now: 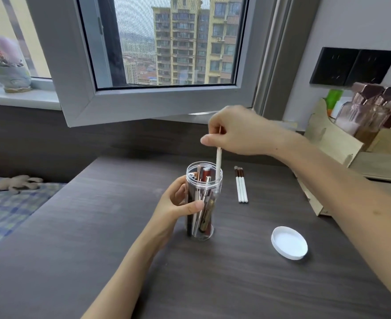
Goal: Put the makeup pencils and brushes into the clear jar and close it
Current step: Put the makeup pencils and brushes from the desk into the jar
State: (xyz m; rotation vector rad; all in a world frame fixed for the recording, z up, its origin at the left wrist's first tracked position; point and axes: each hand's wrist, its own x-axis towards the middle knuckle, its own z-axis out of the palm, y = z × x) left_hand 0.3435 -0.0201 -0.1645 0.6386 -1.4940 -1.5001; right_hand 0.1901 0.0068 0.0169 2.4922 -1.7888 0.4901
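Jar gripped upright by left hand; right hand pinches brush vertical, directly above, tip inside jar's mouth.

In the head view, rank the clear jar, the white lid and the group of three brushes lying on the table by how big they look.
1. clear jar, tallest and bulkiest.
2. white lid, though nearer the camera, so possibly flattered.
3. three brushes: about as long as the lid is wide, but far slimmer.

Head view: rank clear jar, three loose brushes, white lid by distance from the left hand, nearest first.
1. clear jar: gripped by the left hand.
2. three loose brushes: on the desk, right of the jar.
3. white lid: farther right, nearer the camera.
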